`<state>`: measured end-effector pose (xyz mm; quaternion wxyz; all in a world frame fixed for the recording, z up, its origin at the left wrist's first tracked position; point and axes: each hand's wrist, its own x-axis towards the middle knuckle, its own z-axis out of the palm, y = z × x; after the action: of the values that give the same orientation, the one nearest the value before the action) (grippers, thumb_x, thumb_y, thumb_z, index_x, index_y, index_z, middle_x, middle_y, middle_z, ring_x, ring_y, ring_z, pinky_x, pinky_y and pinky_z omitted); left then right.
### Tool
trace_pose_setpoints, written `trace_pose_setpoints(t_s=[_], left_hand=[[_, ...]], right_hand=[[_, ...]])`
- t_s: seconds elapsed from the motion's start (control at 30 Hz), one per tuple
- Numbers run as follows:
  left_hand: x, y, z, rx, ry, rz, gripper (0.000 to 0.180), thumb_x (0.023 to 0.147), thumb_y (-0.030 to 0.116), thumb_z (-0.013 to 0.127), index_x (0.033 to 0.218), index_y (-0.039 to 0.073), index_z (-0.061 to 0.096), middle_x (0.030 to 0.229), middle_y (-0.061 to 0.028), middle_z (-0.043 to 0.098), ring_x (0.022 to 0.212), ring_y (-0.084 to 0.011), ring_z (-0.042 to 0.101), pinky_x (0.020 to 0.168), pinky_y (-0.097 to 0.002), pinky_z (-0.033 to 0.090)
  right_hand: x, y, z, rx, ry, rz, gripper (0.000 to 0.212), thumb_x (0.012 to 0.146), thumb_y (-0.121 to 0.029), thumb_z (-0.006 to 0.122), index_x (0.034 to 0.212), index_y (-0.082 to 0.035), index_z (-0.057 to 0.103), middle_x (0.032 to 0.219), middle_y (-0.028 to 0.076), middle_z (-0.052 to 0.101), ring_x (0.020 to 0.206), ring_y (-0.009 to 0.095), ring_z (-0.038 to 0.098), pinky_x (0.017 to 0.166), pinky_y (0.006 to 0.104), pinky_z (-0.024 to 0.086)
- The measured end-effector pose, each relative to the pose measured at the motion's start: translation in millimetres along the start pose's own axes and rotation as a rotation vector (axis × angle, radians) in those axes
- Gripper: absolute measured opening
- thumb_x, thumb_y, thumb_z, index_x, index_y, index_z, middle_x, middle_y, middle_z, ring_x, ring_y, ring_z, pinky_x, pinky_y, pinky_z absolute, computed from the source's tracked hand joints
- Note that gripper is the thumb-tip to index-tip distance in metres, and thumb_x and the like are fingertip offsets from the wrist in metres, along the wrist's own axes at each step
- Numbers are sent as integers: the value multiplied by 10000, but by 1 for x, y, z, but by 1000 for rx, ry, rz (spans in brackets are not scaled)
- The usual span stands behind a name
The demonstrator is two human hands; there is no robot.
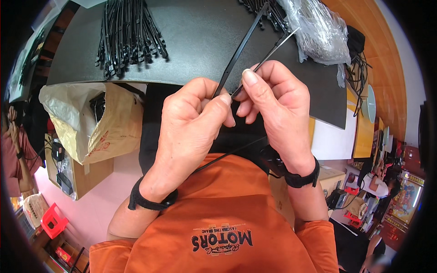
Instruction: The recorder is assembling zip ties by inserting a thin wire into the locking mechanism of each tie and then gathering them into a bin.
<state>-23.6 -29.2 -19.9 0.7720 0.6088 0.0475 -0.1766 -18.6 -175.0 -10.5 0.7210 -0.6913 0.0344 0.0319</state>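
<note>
My left hand [189, 125] is closed, pinching the lower end of a long thin black strip [236, 53] that slants up and away to the right. My right hand [283, 102] is closed too, thumb over finger, on a slim black piece [272, 51] with a thin silver-grey rod [287, 37] alongside it. Their lower ends come close between my fingertips; whether they touch is hidden. Both hands hover in front of the dark table [200, 41]. Similar black strips lie in a bundle [129, 38] at its left.
At the back right, a clear plastic bag [318, 32] of thin silvery pieces lies beside more black strips [273, 16]. A yellowish paper bag [116, 120] stands on a cardboard box [93, 177] below the table's left edge. Black cables [359, 79] hang right. Other people sit at both sides.
</note>
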Motion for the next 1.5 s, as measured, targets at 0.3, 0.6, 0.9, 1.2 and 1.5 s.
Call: trace_pose_setpoints(t_s=[0.3, 0.6, 0.9, 1.2, 1.5], left_hand=[[-3, 2, 0, -87, -24, 7, 109, 876, 92, 539, 836, -9, 552, 640, 6, 552, 555, -10, 456, 488, -174, 335], [-3, 1, 1, -85, -74, -2, 89, 902, 116, 524, 885, 30, 537, 647, -4, 528, 492, -9, 353, 430, -151, 245], [-7, 12, -2, -104, -180, -76, 98, 881, 83, 515, 857, -5, 549, 674, -33, 598, 563, -44, 527, 520, -182, 429], [-4, 14, -5, 267, -272, 23, 178, 912, 45, 492, 1046, -25, 587, 807, -14, 605, 687, -54, 536, 619, -195, 452], [-9, 56, -24, 114, -42, 4, 120, 873, 95, 592, 804, -2, 576, 670, 31, 557, 582, -36, 473, 497, -210, 385]], right_hand=[[-4, 4, 0, -33, -24, -127, 175, 893, -103, 606, 781, -17, 501, 697, 9, 567, 588, 36, 527, 509, 172, 415], [-7, -3, -3, -50, -52, -142, 144, 900, -72, 581, 797, -11, 501, 719, 2, 543, 597, 25, 489, 505, 176, 391], [-3, -3, -15, 48, -170, -95, 181, 933, -150, 549, 814, -18, 517, 690, -17, 527, 571, 19, 435, 494, 175, 361], [3, -2, -22, 110, -231, -6, 203, 941, -188, 541, 821, -24, 535, 706, -2, 566, 547, 20, 435, 483, 170, 352], [21, -46, -2, -194, -307, -18, 218, 939, -204, 534, 951, 13, 540, 732, 8, 544, 590, 57, 487, 519, 204, 410]])
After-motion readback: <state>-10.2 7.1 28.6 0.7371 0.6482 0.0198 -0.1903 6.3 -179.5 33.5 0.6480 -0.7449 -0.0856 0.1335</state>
